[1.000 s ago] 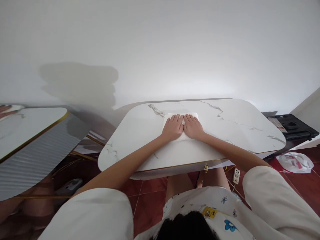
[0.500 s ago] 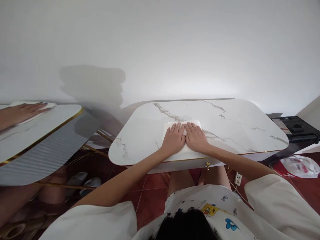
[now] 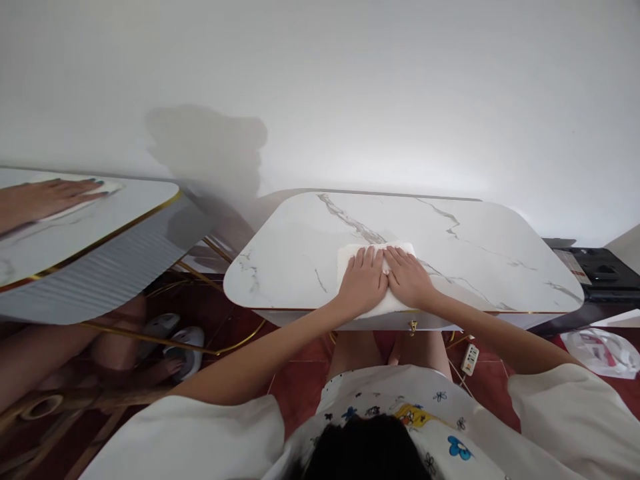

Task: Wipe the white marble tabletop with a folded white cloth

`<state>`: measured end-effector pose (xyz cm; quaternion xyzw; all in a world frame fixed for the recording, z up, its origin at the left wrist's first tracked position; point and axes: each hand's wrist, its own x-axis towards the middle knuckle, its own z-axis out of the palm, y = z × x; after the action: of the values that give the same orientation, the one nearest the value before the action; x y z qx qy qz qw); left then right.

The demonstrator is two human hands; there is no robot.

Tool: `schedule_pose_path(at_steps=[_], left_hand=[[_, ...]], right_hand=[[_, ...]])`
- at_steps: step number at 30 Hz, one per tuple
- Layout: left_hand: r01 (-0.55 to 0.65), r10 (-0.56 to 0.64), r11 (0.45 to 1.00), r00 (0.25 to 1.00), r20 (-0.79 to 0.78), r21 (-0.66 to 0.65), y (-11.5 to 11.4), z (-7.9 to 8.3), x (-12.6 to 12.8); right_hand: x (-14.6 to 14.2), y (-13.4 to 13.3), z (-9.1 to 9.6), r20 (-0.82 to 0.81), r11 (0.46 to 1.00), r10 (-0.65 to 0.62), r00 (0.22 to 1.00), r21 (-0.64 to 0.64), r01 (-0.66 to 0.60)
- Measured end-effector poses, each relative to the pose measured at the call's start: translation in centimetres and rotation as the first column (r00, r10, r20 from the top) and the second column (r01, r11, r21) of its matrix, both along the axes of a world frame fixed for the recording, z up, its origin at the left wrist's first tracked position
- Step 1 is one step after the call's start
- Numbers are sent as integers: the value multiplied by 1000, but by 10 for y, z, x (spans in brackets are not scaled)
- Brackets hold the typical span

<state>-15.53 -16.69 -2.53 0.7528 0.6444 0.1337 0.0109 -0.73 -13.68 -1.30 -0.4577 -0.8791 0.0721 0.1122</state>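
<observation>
Both my hands lie flat, side by side, on a folded white cloth (image 3: 387, 305) on a white marble-patterned tabletop (image 3: 280, 260). My left hand (image 3: 364, 283) covers the cloth's left half, its fingers stretched out and pointing toward the wall. My right hand (image 3: 409, 277) rests on the other half, fingers also stretched out. The two thumbs meet in the middle. The cloth's near edge reaches the gold-trimmed front edge of the table. Just below that edge is a small gold knob (image 3: 413, 327) on the white front. What lies under my palms is hidden.
At left, another person's hand (image 3: 55, 200) lies on a white cloth (image 3: 117, 187) on a second marble-patterned table (image 3: 150, 193). A black case (image 3: 607, 270) stands at right. A power strip (image 3: 470, 360) and a clear plastic bag (image 3: 597, 350) lie below. A wall runs behind.
My hands and the cloth have slid slightly toward the table's near edge. The whole view has also shifted a little. Both hands remain flat on the cloth.
</observation>
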Motion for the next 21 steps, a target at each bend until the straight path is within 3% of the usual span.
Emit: schedule_pose_path(at_steps=[7, 21], left_hand=[[63, -64, 996, 998, 14, 66, 34, 2, 6], [86, -83, 991, 996, -32, 107, 147, 10, -12]], right_hand=[[6, 30, 2, 34, 999, -37, 999, 17, 36], [-19, 135, 8, 67, 996, -80, 995, 55, 77]])
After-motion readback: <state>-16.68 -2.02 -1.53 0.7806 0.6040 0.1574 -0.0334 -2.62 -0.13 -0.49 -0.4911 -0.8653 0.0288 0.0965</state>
